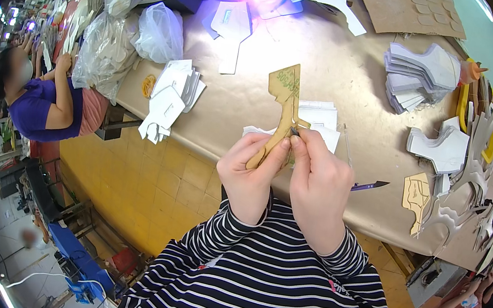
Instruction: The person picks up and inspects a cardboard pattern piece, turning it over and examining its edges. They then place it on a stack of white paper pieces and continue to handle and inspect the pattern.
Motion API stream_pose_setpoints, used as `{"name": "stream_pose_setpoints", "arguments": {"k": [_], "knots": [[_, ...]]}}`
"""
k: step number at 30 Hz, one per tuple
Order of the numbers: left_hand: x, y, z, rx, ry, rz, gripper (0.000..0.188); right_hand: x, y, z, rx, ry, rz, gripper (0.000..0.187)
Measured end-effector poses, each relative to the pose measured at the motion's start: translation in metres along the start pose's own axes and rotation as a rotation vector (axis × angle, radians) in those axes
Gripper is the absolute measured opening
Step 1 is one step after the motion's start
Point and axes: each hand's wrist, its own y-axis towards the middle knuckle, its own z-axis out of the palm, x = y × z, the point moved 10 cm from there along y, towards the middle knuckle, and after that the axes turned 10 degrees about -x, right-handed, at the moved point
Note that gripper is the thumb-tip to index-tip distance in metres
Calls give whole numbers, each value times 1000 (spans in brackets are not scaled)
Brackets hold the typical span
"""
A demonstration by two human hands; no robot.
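In front of my chest my left hand [252,166] is closed round the narrow lower end of a flat tan pattern piece [285,90]. The piece has an angular wide top with green marks and curved dark lines on its face. My right hand [323,175] pinches a small dark thing [295,132] against the piece's right edge; what it is I cannot make out. White cut pieces [323,117] lie on the table just behind my hands. Beside my right wrist, near the table's front edge, rests a slim purple tool with a dark pointed end [370,186].
The brown-covered table [218,131] holds white piece stacks at left [172,97] and right [418,77]. A tan template [416,198] and curved offcuts [472,190] lie at the right. An orange-tipped bottle [472,71] stands behind. A person in purple [47,103] sits at left.
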Motion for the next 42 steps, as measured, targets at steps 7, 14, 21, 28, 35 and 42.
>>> {"name": "stream_pose_setpoints", "arguments": {"k": [7, 14, 21, 28, 35, 42], "knots": [[31, -1, 12, 157, -394, -317, 18, 3, 4, -4, 144, 28, -8, 12], [28, 0, 11, 191, -382, -313, 17, 4, 4, -2, 200, -50, 1, 14], [16, 2, 3, 89, -239, -104, 9, 1, 4, -4, 198, -5, 47, 14], [-1, 6, -8, 19, 93, 172, 13, 1, 4, -4, 224, -18, 48, 14], [-10, 4, -14, -19, 241, 304, 13, 0, 7, 4, 308, 54, 39, 14], [-30, -7, -15, -160, 274, 552, 14, -3, 5, 12, 249, 90, 94, 14]]}}
